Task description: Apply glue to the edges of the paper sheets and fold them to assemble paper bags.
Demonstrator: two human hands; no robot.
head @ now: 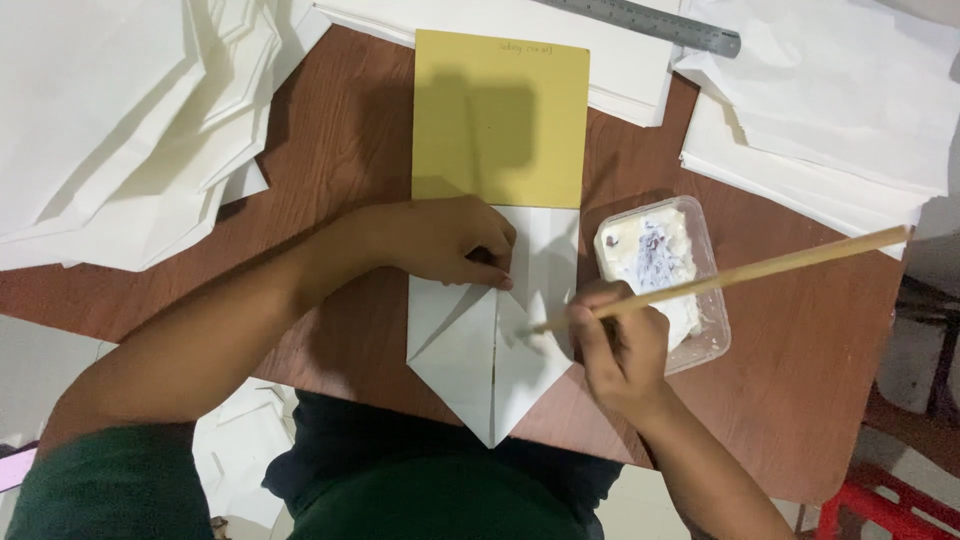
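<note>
A white folded sheet of paper (470, 350) with a pointed lower end lies on a yellow card (500, 120) on the brown table (800, 380). My left hand (445, 240) presses down on the paper's upper part, fingers curled near the centre fold. My right hand (620, 350) holds a long wooden stick (740, 272), its tip touching the paper's right flap. Beside that hand sits a clear plastic tub of white paste (665, 270).
Stacks of white folded paper (110, 130) fill the back left, more white sheets (830, 100) lie at the back right, and a metal ruler (650, 22) rests on paper at the back. A red stool (880, 505) stands beyond the table's right edge.
</note>
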